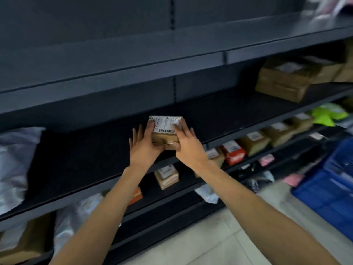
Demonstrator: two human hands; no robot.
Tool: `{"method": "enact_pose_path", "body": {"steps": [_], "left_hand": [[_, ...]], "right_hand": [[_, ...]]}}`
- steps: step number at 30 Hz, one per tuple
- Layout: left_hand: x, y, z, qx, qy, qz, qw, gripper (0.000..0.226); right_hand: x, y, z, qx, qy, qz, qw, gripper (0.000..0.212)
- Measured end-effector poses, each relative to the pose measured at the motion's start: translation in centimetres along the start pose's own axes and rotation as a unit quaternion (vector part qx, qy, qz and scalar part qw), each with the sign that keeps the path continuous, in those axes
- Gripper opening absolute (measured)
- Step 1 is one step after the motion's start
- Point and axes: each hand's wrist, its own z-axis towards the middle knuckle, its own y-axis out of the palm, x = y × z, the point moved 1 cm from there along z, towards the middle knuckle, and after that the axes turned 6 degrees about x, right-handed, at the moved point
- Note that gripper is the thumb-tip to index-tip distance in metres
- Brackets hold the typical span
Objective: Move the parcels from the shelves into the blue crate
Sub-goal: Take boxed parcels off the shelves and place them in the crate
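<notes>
A small brown cardboard parcel with a white shipping label sits on the dark middle shelf. My left hand holds its left side, thumb on the front and fingers along the top. My right hand grips its right side, fingers over the label and thumb under the front edge. The blue crate stands on the floor at the right.
More brown boxes lie on the same shelf at the far right. The shelf below holds a row of small parcels, a red one and a green bag. Grey plastic bags lie at left. Pale floor tiles are below.
</notes>
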Motion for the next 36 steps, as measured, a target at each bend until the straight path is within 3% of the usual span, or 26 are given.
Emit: {"method": "enact_pose_path", "body": {"steps": [3, 11, 20, 36], "left_hand": [[7.1, 4.8, -0.9, -0.021, 0.06, -0.084, 0.994, 0.098], [21.5, 16.7, -5.6, -0.091, 0.118, -0.242, 0.959, 0.079], [29.6, 26.9, -7.8, -0.168, 0.104, -0.252, 0.947, 0.071], [39.6, 45.0, 0.2, -0.228, 0.015, -0.252, 0.94, 0.072]], "right_hand": [[7.0, -4.8, -2.8, 0.021, 0.03, -0.001, 0.999, 0.072], [22.6, -13.3, -11.0, 0.018, 0.096, -0.018, 0.995, 0.069], [34.7, -15.1, -15.5, -0.025, 0.179, -0.024, 0.983, 0.075], [56.6, -13.5, -8.6, -0.091, 0.219, -0.013, 0.971, 0.081]]}}
